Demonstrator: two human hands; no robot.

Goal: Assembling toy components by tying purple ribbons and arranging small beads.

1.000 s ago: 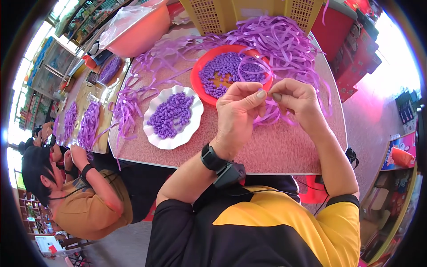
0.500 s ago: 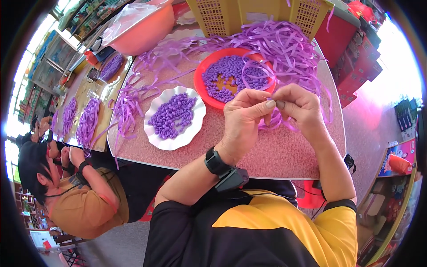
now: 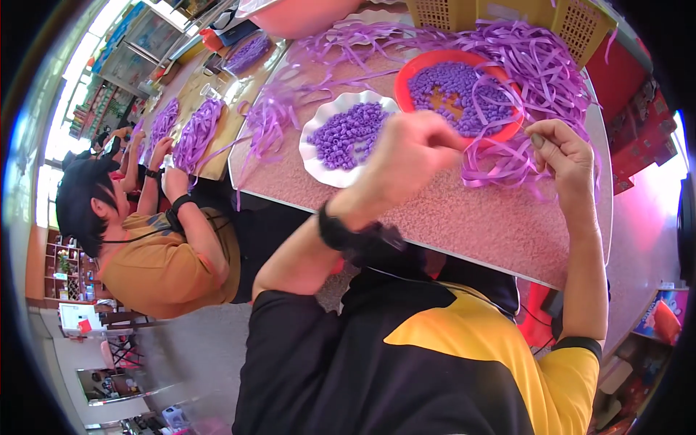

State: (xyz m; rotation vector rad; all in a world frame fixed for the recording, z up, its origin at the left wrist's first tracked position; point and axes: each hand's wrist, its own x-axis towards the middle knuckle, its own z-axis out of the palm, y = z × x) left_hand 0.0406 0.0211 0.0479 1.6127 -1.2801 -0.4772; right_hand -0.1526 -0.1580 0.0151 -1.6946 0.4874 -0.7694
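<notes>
My right hand (image 3: 562, 152) is closed in a pinch above the right side of the table, at the end of a thin purple ribbon (image 3: 500, 171) that loops by the red plate. My left hand (image 3: 409, 163) is smeared by motion between the two plates, so its fingers cannot be read. Purple beads (image 3: 457, 87) fill much of the round red plate (image 3: 403, 85) just beyond my hands. More purple beads (image 3: 348, 134) lie on a white scalloped plate (image 3: 313, 161), left of my left hand.
A big tangle of purple ribbons (image 3: 533, 65) covers the back right of the pink table (image 3: 478, 228), before a yellow crate (image 3: 500, 11). A pink basin (image 3: 304, 16) stands behind. At left, a co-worker (image 3: 163, 254) sits by a wooden table (image 3: 217, 168) with ribbon bundles (image 3: 199, 134).
My hands, together at their fingertips before, are now apart: the left has swung left, the right has moved right. The view has shifted, so the table sits further right and higher.
</notes>
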